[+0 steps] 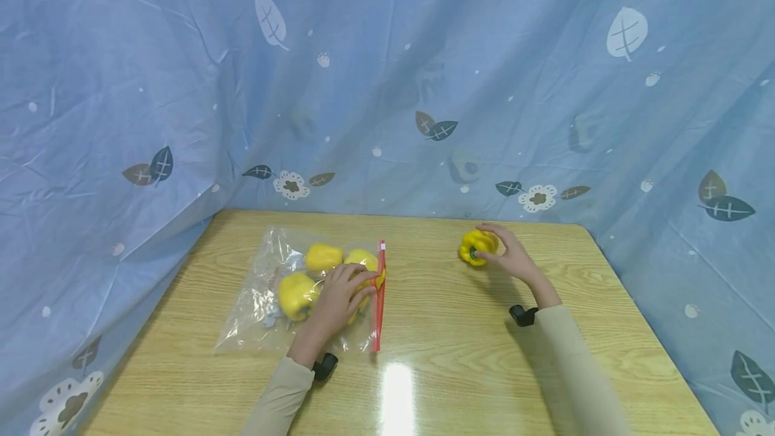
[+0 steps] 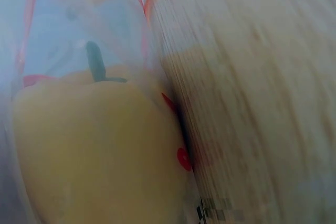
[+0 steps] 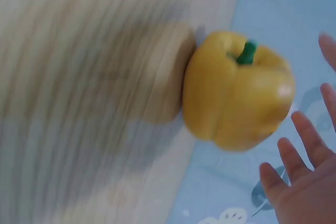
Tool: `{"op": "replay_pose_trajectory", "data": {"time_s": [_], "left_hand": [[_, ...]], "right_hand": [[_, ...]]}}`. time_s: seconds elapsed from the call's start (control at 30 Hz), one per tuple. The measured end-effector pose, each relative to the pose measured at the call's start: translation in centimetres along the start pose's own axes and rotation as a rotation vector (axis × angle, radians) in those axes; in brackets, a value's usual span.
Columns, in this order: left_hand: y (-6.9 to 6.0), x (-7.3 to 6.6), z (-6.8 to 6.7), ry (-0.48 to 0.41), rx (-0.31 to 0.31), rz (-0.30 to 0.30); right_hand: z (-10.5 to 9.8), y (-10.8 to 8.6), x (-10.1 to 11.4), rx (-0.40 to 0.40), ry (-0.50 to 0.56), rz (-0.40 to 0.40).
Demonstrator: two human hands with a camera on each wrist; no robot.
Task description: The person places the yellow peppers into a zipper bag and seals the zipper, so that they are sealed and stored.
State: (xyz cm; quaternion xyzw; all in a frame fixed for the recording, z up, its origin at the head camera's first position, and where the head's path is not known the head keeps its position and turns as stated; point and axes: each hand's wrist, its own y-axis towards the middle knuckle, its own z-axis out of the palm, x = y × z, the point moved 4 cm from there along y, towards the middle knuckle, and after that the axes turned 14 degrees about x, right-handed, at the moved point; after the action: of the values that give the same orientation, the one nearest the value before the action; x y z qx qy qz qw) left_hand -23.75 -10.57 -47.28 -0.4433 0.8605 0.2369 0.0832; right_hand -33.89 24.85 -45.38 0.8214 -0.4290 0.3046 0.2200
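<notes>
While the right hand has its thumb and fingers spread wide, it has hold of nothing; the loose yellow pepper sits on the bench between fingers and thumb, ungripped, and the right wrist view shows a gap between them. Well to this hand's left, the left hand lies over a clear plastic bag, its fingers loosely spread and seemingly gripping nothing; whether the fingertips touch the red zip strip just to their right, I cannot tell. Under and beside that hand, several bagged peppers lie inside, partly hidden, so their exact number is unclear. As far as I can judge, most peppers are already bagged and one is left outside. Around both hands spreads the bench, and beyond them hangs a blue leaf-patterned curtain.
</notes>
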Motion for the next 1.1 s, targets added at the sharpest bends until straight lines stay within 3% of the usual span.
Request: {"op": "replay_pose_trajectory", "data": {"time_s": [0.13, 0.33, 0.63, 0.77, 1.1], "left_hand": [[0.0, 0.0, -0.1, -0.002, 0.010, -0.003], [0.1, 0.1, -0.2, -0.012, 0.005, 0.000], [0.1, 0.0, -0.2, -0.006, 0.048, -0.029], [0.1, 0.0, -0.3, -0.002, 0.037, -0.018], [0.0, -0.1, -0.2, 0.006, 0.003, 0.003]], "right_hand": [[-0.4, 0.2, -1.4, 0.091, 0.010, 0.014], [-0.2, 0.6, -2.8, 0.154, 0.052, 0.028], [0.0, 0.5, -0.8, 0.181, 0.072, 0.055], [0.4, 0.7, -3.0, 0.162, 0.037, 0.062], [1.2, 0.8, -3.3, 0.134, 0.035, 0.119]]}}
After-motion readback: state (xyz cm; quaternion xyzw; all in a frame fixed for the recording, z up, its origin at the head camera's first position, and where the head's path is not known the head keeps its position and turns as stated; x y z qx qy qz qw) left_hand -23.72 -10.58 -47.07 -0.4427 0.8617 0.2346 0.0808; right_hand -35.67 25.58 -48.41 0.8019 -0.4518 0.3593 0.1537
